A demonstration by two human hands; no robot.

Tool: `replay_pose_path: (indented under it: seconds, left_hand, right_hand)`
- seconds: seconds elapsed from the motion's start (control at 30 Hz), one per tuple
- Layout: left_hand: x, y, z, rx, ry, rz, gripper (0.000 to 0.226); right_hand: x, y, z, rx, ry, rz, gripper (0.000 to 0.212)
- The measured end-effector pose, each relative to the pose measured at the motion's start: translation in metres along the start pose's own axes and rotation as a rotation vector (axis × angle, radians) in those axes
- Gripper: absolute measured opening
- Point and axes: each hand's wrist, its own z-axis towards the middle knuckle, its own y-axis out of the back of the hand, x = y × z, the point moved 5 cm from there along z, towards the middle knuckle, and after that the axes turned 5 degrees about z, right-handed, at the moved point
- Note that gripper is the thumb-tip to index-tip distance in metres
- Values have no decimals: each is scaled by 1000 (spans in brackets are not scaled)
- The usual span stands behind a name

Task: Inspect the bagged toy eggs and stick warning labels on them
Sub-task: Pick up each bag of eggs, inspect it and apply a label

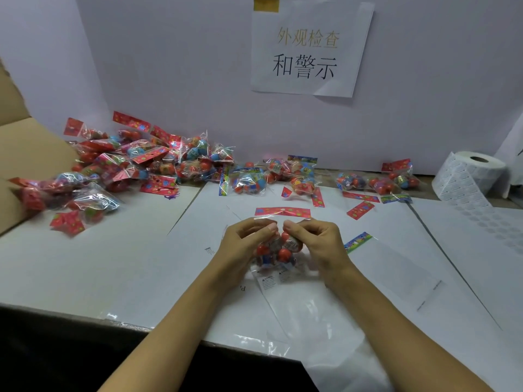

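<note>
We hold one bag of toy eggs point(276, 251) over the table point(113, 267); our left hand point(245, 244) and right hand point(317, 241) pinch it with curled fingers point(268, 228). A label roll point(471, 174) sits at two o'clock; a pile of bags point(135, 165) at ten.

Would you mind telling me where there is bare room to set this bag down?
Bare white sheet lies left of the left hand, below the big bag pile. Crowded: along the back wall, and by the label roll far right.
</note>
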Motion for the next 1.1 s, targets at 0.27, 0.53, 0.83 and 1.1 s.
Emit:
replay_pose_path:
  seconds: [0.27, 0.53, 0.83, 1.1]
  left_hand:
    - [1, -12, -7, 256, 53, 50, 52]
    - [-9, 0, -2, 107, -60, -98, 47]
    - [-13, 5, -1, 176, 34, -137, 52]
    - [-9, 0, -4, 204, 14, -162, 47]
  right_hand:
    - [-4, 15, 5, -132, -59, 55, 38]
    - [-5, -2, -3, 208, -66, -58, 56]
    - [2, 3, 3, 293, 5, 64, 34]
    - [-1, 1, 0, 254, 15, 65, 30]
